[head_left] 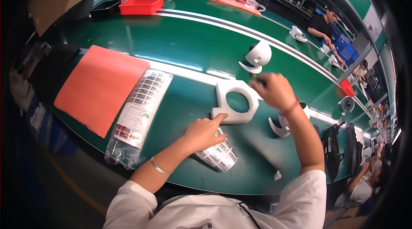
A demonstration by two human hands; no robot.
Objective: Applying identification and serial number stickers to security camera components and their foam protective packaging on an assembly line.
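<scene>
My left hand (204,134) lies over a sheet of printed labels (222,157), its index finger stretched out onto the corner of a white foam block (222,94) with a large rounded hole. Its thumb is spread, and nothing shows in its grasp. My right hand (274,92) is closed above the foam's right side, blurred at the fingertips. Something small and dark shows at those fingers, too smeared to name. Just beyond stands a white rounded device (260,54) on a curved base. Another white device (282,125) is partly hidden behind my right forearm.
To the left lie an orange foam sheet (101,87) and a plastic-wrapped stack of label sheets (141,104). A red tray (141,6) stands at the far left. Co-workers handle white devices across the green bench (189,44). Black items (332,147) hang at right. A small label (277,175) lies near the front edge.
</scene>
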